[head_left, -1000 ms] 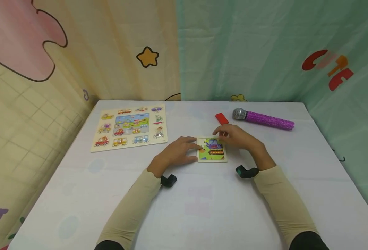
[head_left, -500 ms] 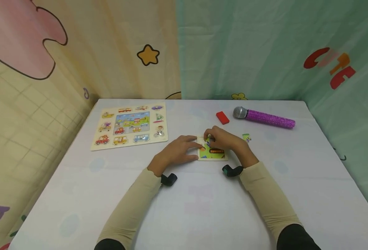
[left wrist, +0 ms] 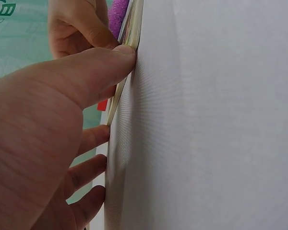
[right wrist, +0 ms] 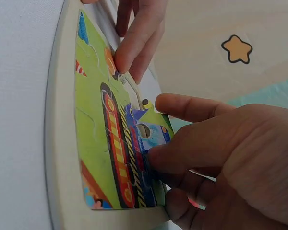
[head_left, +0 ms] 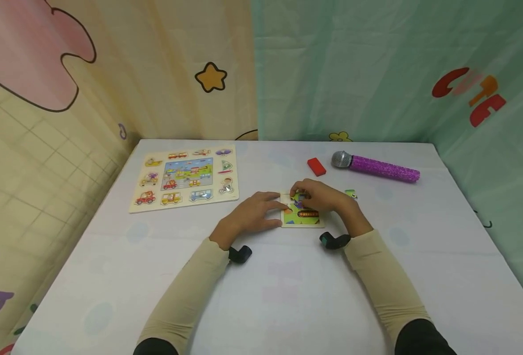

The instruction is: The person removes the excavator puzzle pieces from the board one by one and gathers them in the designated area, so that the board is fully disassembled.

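Note:
A small wooden jigsaw puzzle [head_left: 293, 220] with a bulldozer picture on green lies mid-table. My left hand [head_left: 258, 213] rests at its left side, index fingertip on the picture and thumb [left wrist: 120, 53] against the frame's edge. From the right, my right hand [head_left: 321, 196] reaches over the board's upper part. Its thumb and fingers pinch a puzzle piece [right wrist: 153, 132] with a blue cab and a yellow lamp, low over the board. Bare wood shows beside that piece, near the left fingertips. A loose green puzzle piece [head_left: 351, 194] lies behind the right wrist, partly covered.
A larger wooden peg board [head_left: 223, 196] with vehicle pictures lies at the back left. Toward the back edge are a red block [head_left: 316, 167] and a purple glitter microphone [head_left: 383, 169]. Printed curtains [head_left: 359, 74] hang behind the white table [head_left: 288, 296].
My right hand has moved left from the puzzle's upper right corner to over its picture, uncovering the red block. The loose piece came into view by the wrist. My left hand stays put.

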`<state>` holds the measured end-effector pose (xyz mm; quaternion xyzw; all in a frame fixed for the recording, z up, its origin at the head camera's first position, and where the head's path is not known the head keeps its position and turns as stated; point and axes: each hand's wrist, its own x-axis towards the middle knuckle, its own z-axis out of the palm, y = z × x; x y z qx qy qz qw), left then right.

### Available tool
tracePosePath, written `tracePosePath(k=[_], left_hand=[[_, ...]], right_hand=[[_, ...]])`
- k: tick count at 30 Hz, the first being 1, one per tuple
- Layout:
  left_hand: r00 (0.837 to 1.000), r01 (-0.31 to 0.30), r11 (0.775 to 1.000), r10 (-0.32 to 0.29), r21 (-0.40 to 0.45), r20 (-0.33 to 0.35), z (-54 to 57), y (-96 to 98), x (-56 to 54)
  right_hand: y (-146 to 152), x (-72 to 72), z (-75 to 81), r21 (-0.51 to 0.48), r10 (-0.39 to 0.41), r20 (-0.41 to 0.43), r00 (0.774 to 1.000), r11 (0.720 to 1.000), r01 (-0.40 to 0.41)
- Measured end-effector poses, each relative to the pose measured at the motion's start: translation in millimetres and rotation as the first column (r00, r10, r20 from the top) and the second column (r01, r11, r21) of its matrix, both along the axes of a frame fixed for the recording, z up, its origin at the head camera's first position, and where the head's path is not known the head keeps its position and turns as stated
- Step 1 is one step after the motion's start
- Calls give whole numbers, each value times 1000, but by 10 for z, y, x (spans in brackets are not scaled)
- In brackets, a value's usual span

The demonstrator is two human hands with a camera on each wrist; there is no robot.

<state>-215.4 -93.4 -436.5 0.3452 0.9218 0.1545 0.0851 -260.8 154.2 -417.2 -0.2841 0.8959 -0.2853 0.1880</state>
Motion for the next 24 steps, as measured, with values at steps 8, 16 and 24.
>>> tracePosePath(k=[8,16,24], left_hand=[[1000,-7,1000,7,-8,-2,-11,6,-4],[1000,-20,1000,20,-7,6,-15,5,-6],[1000,-16,1000,16,-1,11,-10,6,-8]], right_hand=[[129,-19,78,-59,-63,87,994,996,69],[186,-55,77,-81,-58,87,995,995,65],[202,-82,13,-95,-56,43,998,994,60]])
